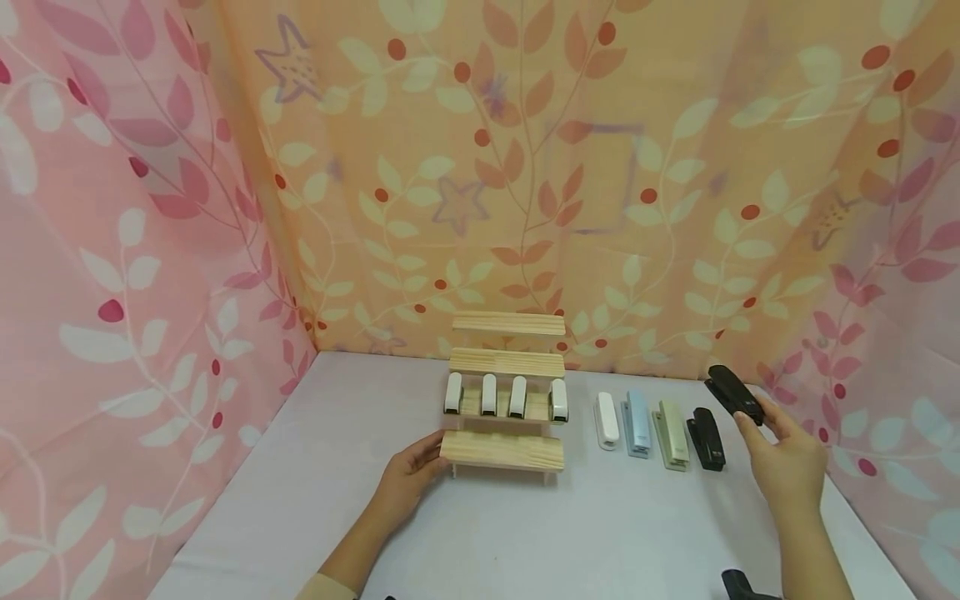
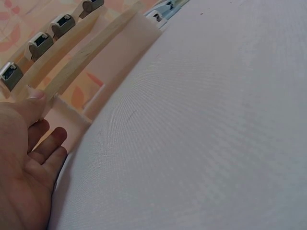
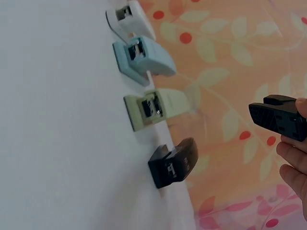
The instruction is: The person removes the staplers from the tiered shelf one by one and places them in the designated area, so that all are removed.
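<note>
My left hand [image 1: 405, 479] holds the left end of the lowest step of a small tiered wooden rack [image 1: 502, 451]. In the left wrist view its thumb [image 2: 34, 96] lies at the step's edge, the other fingers beside the end panel. Several white staplers [image 1: 489, 394] stand in a row on the second tier. Raised off the table at the right, a black stapler [image 1: 731, 390] is pinched by my right hand [image 1: 791, 462]. Below it on the table is another black stapler [image 1: 707, 439], beside a green stapler [image 1: 672, 436], a blue stapler [image 1: 637, 424] and a white stapler [image 1: 607, 421].
A white cloth covers the table [image 1: 585, 533]. Patterned fabric walls [image 1: 465, 150] enclose it at the back and both sides. The rack's two upper tiers [image 1: 508, 323] rise near the back wall. A dark object [image 1: 738, 585] shows at the bottom edge, near my right forearm.
</note>
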{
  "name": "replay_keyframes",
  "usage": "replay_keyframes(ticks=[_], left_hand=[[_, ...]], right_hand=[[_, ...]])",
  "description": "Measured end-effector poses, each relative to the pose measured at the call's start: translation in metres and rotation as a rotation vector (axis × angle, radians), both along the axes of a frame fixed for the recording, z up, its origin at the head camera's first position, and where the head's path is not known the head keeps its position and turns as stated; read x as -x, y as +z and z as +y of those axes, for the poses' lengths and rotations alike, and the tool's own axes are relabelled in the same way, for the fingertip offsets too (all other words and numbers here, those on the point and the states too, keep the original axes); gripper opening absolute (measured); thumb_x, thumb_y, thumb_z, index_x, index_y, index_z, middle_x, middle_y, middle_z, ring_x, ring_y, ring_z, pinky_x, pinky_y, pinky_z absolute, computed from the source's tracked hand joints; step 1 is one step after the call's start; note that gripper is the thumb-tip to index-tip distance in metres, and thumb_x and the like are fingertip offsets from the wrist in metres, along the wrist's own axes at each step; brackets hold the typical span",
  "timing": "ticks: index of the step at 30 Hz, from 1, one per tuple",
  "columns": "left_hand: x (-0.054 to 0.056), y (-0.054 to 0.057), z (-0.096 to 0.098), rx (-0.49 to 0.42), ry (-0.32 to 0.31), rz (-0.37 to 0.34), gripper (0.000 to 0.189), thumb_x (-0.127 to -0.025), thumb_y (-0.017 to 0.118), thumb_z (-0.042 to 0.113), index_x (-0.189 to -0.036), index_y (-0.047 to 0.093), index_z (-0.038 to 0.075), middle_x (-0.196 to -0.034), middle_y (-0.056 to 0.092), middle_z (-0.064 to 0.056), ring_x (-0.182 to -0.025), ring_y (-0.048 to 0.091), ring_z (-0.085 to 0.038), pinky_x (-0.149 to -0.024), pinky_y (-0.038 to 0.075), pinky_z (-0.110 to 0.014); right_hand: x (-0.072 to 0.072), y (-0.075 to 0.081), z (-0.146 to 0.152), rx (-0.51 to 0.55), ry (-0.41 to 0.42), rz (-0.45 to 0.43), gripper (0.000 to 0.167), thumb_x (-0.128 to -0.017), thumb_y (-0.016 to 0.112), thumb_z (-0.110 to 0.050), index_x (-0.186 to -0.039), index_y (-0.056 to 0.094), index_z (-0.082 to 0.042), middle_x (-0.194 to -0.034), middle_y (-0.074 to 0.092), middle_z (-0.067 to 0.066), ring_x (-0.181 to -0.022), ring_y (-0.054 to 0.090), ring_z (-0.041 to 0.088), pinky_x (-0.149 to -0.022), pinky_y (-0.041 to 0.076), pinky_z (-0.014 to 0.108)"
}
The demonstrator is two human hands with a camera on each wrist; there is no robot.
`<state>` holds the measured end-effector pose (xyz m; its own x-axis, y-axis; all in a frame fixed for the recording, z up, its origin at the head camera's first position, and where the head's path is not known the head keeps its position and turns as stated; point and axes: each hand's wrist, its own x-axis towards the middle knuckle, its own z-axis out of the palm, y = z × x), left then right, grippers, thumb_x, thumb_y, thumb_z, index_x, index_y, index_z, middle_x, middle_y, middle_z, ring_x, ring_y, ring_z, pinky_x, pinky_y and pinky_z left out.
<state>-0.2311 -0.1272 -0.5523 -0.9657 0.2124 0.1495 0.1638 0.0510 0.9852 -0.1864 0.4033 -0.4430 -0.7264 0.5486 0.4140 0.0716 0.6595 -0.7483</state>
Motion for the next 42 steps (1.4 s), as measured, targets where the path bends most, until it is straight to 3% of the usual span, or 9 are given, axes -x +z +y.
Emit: replay_keyframes(ticks=[2, 3, 6, 11, 20, 30, 42], left_hand=[[0.000, 0.000, 0.000, 0.002, -0.001, -0.001, 0.054, -0.096, 0.072, 0.016, -0.147, 0.055, 0.007, -0.138, 0.064, -0.014, -0.127, 0.063, -0.026, -0.099, 0.054, -0.021], [0.000, 0.000, 0.000, -0.001, -0.001, -0.005, 0.054, -0.096, 0.073, 0.015, -0.147, 0.055, 0.008, -0.138, 0.064, -0.014, -0.127, 0.063, -0.026, -0.100, 0.054, -0.022], [0.000, 0.000, 0.000, -0.003, 0.002, -0.010, 0.054, -0.096, 0.073, 0.016, -0.147, 0.055, 0.008, -0.138, 0.064, -0.013, -0.127, 0.062, -0.027, -0.100, 0.054, -0.022], [0.001, -0.001, 0.000, -0.001, 0.005, -0.012, 0.053, -0.096, 0.073, 0.018, -0.146, 0.056, 0.011, -0.138, 0.065, -0.012, -0.126, 0.063, -0.026, -0.100, 0.054, -0.022], [0.002, -0.004, 0.000, 0.009, -0.004, 0.014, 0.054, -0.096, 0.073, 0.021, -0.146, 0.056, 0.010, -0.138, 0.065, -0.011, -0.125, 0.064, -0.023, -0.099, 0.054, -0.021], [0.002, -0.004, -0.001, -0.001, -0.011, 0.007, 0.054, -0.096, 0.073, 0.020, -0.147, 0.056, 0.011, -0.138, 0.065, -0.011, -0.126, 0.063, -0.024, -0.099, 0.054, -0.022], [0.002, -0.004, -0.001, -0.032, -0.018, -0.002, 0.054, -0.096, 0.073, 0.016, -0.147, 0.055, 0.008, -0.140, 0.063, -0.014, -0.128, 0.062, -0.027, -0.100, 0.054, -0.021]], right_hand=[[0.001, -0.004, 0.005, 0.011, -0.014, 0.002, 0.050, -0.097, 0.073, -0.034, -0.143, 0.062, -0.018, -0.135, 0.064, 0.019, -0.134, 0.055, 0.040, -0.094, 0.048, 0.027], [0.001, -0.006, 0.007, 0.014, -0.025, 0.001, 0.050, -0.096, 0.074, -0.034, -0.142, 0.062, -0.018, -0.135, 0.064, 0.018, -0.135, 0.055, 0.039, -0.095, 0.049, 0.034], [0.002, -0.013, 0.015, 0.034, -0.023, 0.010, 0.052, -0.096, 0.074, -0.032, -0.142, 0.062, -0.014, -0.134, 0.062, 0.023, -0.135, 0.052, 0.043, -0.110, 0.043, 0.053], [0.003, -0.026, 0.028, 0.060, 0.011, -0.041, 0.056, -0.098, 0.072, -0.033, -0.145, 0.058, -0.007, -0.136, 0.058, 0.029, -0.139, 0.045, 0.048, -0.119, 0.029, 0.067], [0.004, -0.048, 0.046, 0.002, -0.007, -0.154, 0.057, -0.100, 0.067, -0.036, -0.145, 0.056, -0.002, -0.136, 0.056, 0.033, -0.134, 0.046, 0.055, -0.114, 0.028, 0.072], [0.005, -0.058, 0.056, -0.005, 0.016, -0.262, 0.064, -0.101, 0.064, -0.041, -0.146, 0.052, 0.002, -0.138, 0.053, 0.034, -0.138, 0.041, 0.055, -0.114, 0.027, 0.072], [0.008, -0.068, 0.059, -0.006, 0.013, -0.305, 0.063, -0.102, 0.063, -0.040, -0.145, 0.053, 0.004, -0.137, 0.054, 0.033, -0.138, 0.042, 0.055, -0.111, 0.031, 0.070]])
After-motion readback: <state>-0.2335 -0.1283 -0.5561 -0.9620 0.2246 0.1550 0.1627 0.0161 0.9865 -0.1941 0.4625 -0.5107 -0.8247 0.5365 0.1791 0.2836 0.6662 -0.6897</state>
